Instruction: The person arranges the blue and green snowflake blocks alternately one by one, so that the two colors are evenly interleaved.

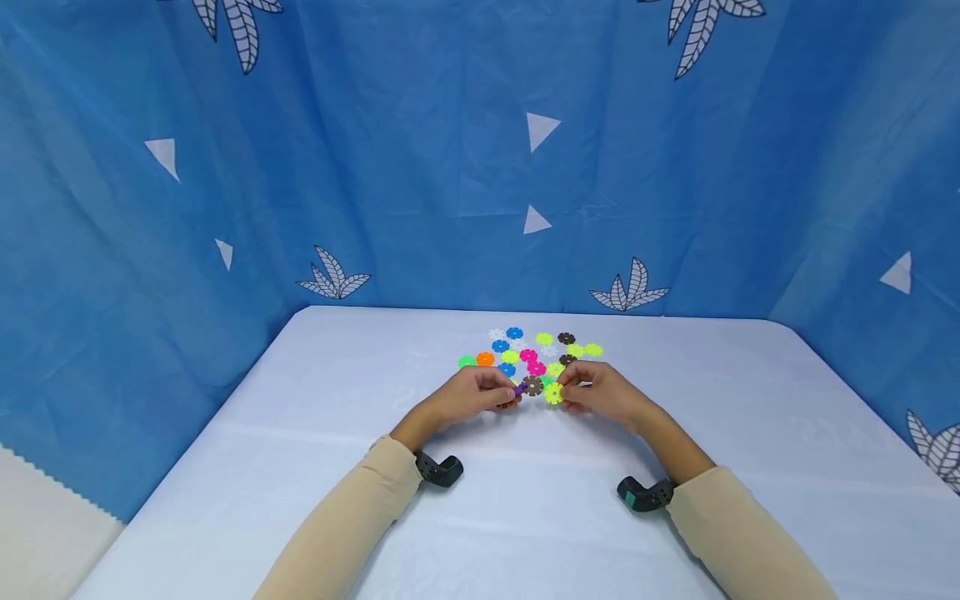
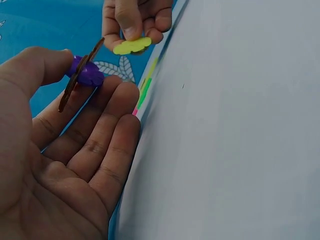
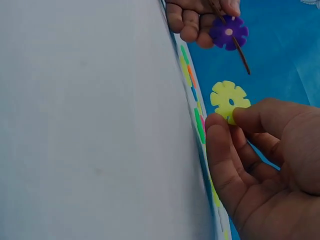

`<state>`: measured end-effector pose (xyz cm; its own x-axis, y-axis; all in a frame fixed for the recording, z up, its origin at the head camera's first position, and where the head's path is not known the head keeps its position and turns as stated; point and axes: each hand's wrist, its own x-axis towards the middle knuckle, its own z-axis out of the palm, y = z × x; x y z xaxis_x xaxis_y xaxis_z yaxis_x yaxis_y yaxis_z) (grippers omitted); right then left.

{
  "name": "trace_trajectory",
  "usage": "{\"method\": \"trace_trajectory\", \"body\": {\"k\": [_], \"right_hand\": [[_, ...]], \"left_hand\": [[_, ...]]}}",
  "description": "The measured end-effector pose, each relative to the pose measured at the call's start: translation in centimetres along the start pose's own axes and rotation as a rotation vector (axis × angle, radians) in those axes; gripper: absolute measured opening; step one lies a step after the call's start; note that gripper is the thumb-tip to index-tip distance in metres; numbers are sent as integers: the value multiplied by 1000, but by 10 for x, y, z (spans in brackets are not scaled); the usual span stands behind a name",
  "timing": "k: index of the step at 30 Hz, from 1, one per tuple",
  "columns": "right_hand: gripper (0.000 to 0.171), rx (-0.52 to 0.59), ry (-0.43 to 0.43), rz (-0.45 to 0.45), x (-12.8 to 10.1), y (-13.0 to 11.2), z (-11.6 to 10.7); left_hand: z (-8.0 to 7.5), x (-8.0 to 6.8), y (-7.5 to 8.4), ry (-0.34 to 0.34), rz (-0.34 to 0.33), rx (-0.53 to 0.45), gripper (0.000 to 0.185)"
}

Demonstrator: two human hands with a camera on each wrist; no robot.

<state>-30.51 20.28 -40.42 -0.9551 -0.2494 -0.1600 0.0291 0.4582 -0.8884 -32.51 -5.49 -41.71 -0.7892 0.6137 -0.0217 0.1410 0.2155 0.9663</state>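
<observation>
My left hand (image 1: 474, 392) pinches a purple notched snowflake disc (image 3: 228, 41) between thumb and fingers. Brown snowflake discs (image 1: 533, 385) are slotted into it and stick out on two sides, edge-on in both wrist views. Thumb and forefinger of my right hand (image 1: 603, 392) grip a yellow snowflake disc (image 3: 228, 92) by its rim, its round centre hole showing. In the head view the yellow disc (image 1: 553, 393) is just right of the brown one, with a small gap between them. Both hands are raised over the near side of the loose discs.
Behind the hands, loose snowflake discs in pink (image 1: 528, 356), blue (image 1: 500, 346), orange (image 1: 485, 359), white, green, yellow and dark brown are scattered on the white-covered table (image 1: 525, 517). A blue patterned curtain (image 1: 420, 167) stands along the table's back and left. Black bands sit on both wrists.
</observation>
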Motion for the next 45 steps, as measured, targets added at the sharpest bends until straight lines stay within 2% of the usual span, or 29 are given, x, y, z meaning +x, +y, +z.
{"method": "trace_trajectory", "body": {"k": [5,11,16,21,26,31,34,38,41,45], "right_hand": [[15,-60,46,-32,-3,-3,2],[11,-88,76,-153,-6,-7,7],[9,-117,107,-199,-9,-11,11],[7,-186,130,-243,-7,-11,12],[8,-279,174,-331,-8,-12,12],[11,-393,209,-453,-8,-14,12],[11,-423,203,-496,-9,-15,13],[12,-420,181,-501,-10,-16,15],[12,-412,165,-505,-9,-17,15],[12,-428,143,-506,-9,-16,16]], "left_hand": [[1,1,1,14,-14,-11,23],[2,1,1,32,-29,-16,22],[3,0,1,30,-35,-1,20],[5,-3,8,23,-14,74,17],[6,-2,9,18,4,145,16],[5,0,5,-18,33,112,16],[4,0,5,-34,39,96,15],[4,-1,6,-43,23,75,24],[4,-1,6,-60,-3,69,41],[4,-2,8,-105,-32,150,48]]}}
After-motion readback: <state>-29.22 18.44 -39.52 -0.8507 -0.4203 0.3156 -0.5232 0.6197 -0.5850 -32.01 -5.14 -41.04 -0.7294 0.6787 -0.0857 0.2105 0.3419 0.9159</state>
